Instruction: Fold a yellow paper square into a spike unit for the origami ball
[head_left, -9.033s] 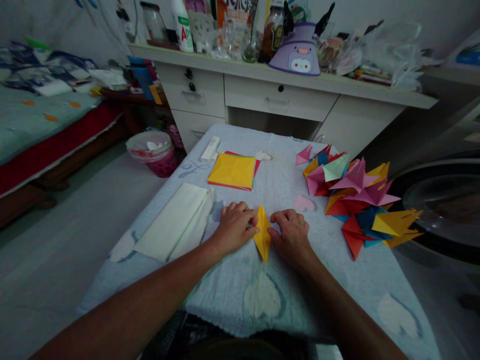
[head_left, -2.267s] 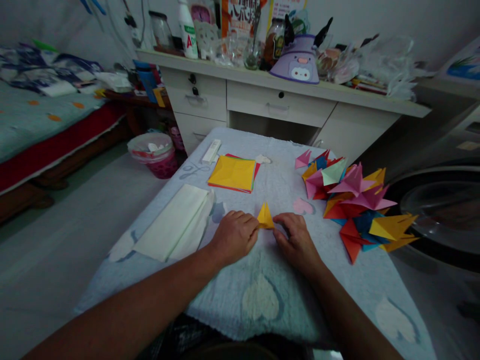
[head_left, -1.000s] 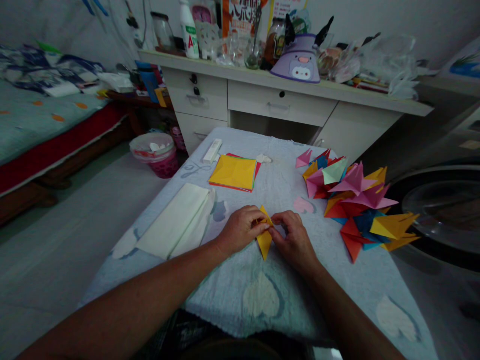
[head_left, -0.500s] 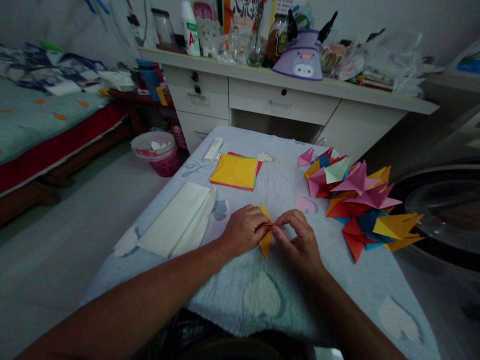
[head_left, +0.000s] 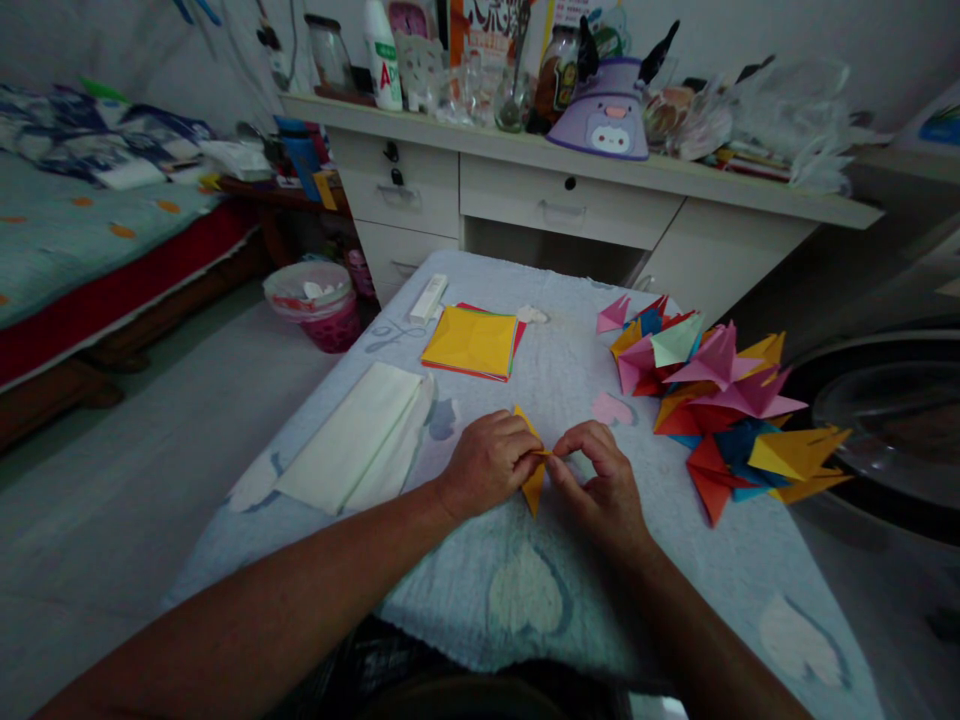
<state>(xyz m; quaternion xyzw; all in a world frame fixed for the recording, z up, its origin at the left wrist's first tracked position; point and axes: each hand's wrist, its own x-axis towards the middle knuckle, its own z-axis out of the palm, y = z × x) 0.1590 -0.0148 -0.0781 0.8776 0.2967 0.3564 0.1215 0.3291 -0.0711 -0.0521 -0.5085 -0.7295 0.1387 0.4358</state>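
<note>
A yellow-orange origami crane [head_left: 533, 490] made of folded paper is between my hands, just above the cloth-covered table [head_left: 480, 560]. My left hand [head_left: 491, 462] pinches its middle from the left, fingers closed and partly covering it. From the right, the thumb and forefinger of my right hand [head_left: 600, 475] are pinched at a narrow tip of the same paper. Beyond my hands lies a stack of square coloured paper [head_left: 472, 342], yellow on top. A heap of finished paper cranes [head_left: 720, 400] in several colours sits to the right.
A folded white cloth or paper [head_left: 352, 435] lies left of my hands, with a small white box [head_left: 429, 299] behind it. A white desk [head_left: 570, 195] with crowded top stands at the back. On the floor is a pink bin [head_left: 322, 310]; a bed [head_left: 112, 240] is farther left.
Both hands stay nearly in place, still pinching the yellow-orange paper. Its upper point has tilted slightly left, and the narrow tip between the fingers shows a little more.
</note>
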